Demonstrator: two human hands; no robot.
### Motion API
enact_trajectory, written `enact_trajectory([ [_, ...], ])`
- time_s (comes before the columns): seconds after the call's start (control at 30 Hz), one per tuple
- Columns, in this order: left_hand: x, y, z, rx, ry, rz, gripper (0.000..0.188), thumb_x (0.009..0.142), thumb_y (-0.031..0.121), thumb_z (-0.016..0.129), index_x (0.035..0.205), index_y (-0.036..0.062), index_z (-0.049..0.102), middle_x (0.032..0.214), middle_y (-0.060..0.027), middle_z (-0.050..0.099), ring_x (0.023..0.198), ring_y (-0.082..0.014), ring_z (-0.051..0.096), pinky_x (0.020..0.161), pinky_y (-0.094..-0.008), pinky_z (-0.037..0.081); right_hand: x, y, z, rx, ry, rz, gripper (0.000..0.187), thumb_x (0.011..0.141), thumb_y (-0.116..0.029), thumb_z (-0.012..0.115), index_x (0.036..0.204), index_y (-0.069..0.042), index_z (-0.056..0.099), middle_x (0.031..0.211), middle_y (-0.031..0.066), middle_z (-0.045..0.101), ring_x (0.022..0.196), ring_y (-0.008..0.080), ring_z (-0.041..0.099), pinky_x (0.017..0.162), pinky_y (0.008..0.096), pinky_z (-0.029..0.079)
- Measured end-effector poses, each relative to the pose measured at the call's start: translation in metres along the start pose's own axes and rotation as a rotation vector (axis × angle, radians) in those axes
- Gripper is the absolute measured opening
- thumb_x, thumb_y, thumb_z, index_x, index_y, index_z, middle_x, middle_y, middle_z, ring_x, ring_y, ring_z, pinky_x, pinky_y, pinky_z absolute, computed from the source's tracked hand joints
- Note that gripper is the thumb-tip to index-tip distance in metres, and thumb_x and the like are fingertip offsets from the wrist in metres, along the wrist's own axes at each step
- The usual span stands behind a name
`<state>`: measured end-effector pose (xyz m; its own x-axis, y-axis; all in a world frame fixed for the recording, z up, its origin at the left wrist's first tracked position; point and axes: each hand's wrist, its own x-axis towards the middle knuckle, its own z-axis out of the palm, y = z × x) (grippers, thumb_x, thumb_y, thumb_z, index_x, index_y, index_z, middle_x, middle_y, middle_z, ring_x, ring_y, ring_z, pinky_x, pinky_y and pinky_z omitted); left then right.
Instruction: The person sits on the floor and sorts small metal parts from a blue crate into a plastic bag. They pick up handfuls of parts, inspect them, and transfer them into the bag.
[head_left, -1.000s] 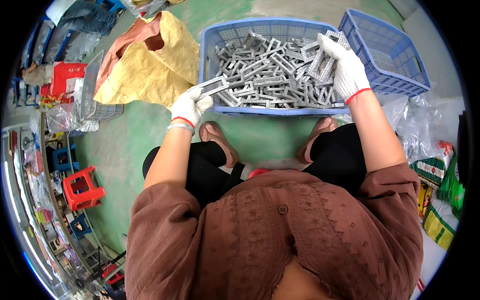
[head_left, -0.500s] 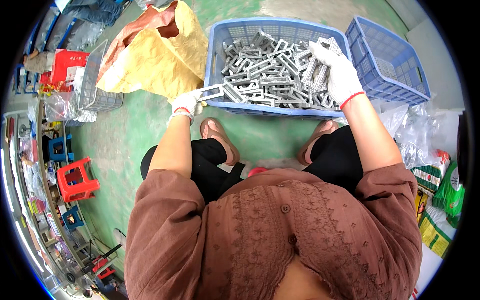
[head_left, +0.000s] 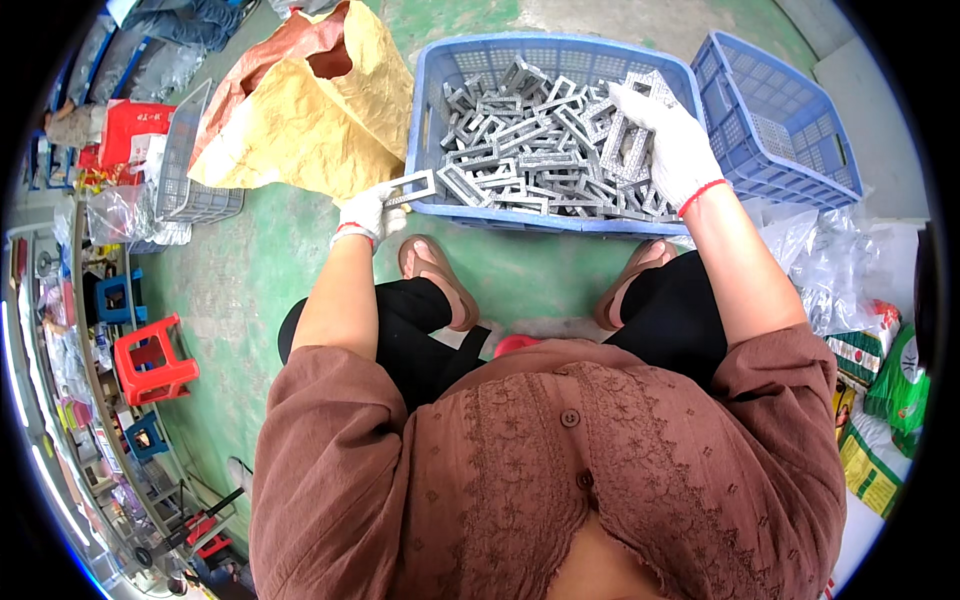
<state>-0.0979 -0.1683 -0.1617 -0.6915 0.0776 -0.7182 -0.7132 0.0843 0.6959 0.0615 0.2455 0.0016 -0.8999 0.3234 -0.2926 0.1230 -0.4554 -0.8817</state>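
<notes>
In front of me a blue plastic crate point(head_left: 560, 222) holds a heap of grey rectangular metal frames point(head_left: 525, 130). My left hand point(head_left: 365, 212), in a white glove with a red cuff, grips one such metal frame point(head_left: 412, 188) by its end, near the crate's front left corner. Over the right side of the heap, my gloved right hand point(head_left: 680, 150) is closed on a metal frame point(head_left: 625, 148) that stands up above the others. Its fingers partly cover that piece, and whether it holds more than one cannot be made out.
A yellow woven sack point(head_left: 310, 130) with an orange inside stands left of the crate. An empty blue crate point(head_left: 785, 130) adjoins on the right, with clear plastic bags point(head_left: 830, 270) below it. A red stool point(head_left: 155, 360) and shelving are at far left.
My left hand has shifted slightly left and down with its metal frame, a little away from the heap. My right hand has barely moved.
</notes>
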Motion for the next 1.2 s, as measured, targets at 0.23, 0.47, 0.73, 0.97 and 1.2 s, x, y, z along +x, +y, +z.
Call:
enact_trajectory([
  [0.23, -0.023, 0.009, 0.007, -0.067, 0.012, -0.06, 0.021, 0.1, 0.021, 0.053, 0.114, 0.0093, 0.063, 0.088, -0.0109, 0.064, 0.061, -0.0261, 0.058, 0.052, -0.039, 0.051, 0.001, 0.007, 0.003, 0.027, -0.017, -0.033, 0.024, 0.089, -0.012, 0.07, 0.111, -0.003, 0.072, 0.107, 0.0053, 0.072, 0.092, 0.0167, 0.066, 0.084, 0.0311, 0.052],
  [0.47, -0.009, -0.001, 0.006, -0.189, -0.173, -0.018, 0.021, 0.099, 0.007, 0.051, 0.116, 0.0042, 0.061, 0.086, -0.0107, 0.061, 0.064, -0.0219, 0.055, 0.054, -0.0345, 0.049, 0.003, 0.013, -0.015, -0.417, -0.098, -0.227, 0.024, 0.095, -0.019, 0.061, 0.112, -0.007, 0.072, 0.107, 0.0128, 0.071, 0.1, 0.0242, 0.066, 0.09, 0.0355, 0.051],
  [0.73, -0.076, 0.064, 0.062, 0.006, -0.316, 0.185, 0.023, 0.095, 0.011, 0.057, 0.115, 0.001, 0.061, 0.084, -0.0057, 0.062, 0.058, -0.0133, 0.053, 0.048, -0.0232, 0.042, 0.004, 0.012, 0.009, 0.237, 0.115, -0.147, 0.053, 0.077, -0.016, 0.083, 0.115, 0.01, 0.058, 0.106, 0.0213, 0.068, 0.097, 0.0246, 0.065, 0.085, 0.0364, 0.055],
  [0.97, -0.193, 0.184, 0.25, 0.334, -0.526, 0.72, 0.025, 0.094, 0.014, 0.064, 0.116, 0.0029, 0.064, 0.097, -0.0018, 0.065, 0.07, -0.0103, 0.058, 0.059, -0.0229, 0.047, -0.009, -0.021, -0.021, -0.14, 0.481, -0.104, 0.049, 0.075, -0.014, 0.08, 0.117, 0.004, 0.062, 0.104, 0.013, 0.069, 0.094, 0.0212, 0.065, 0.085, 0.0341, 0.053],
  [1.2, -0.212, 0.178, 0.427, 0.269, -0.77, 0.485, 0.025, 0.096, 0.011, 0.057, 0.116, -0.0039, 0.061, 0.084, -0.0062, 0.059, 0.068, -0.015, 0.053, 0.058, -0.0265, 0.044, -0.087, -0.091, -0.153, 0.433, 0.092, -0.342, 0.014, 0.086, -0.012, 0.074, 0.093, -0.005, 0.066, 0.079, 0.0089, 0.069, 0.061, 0.0165, 0.066, 0.051, 0.0314, 0.053],
])
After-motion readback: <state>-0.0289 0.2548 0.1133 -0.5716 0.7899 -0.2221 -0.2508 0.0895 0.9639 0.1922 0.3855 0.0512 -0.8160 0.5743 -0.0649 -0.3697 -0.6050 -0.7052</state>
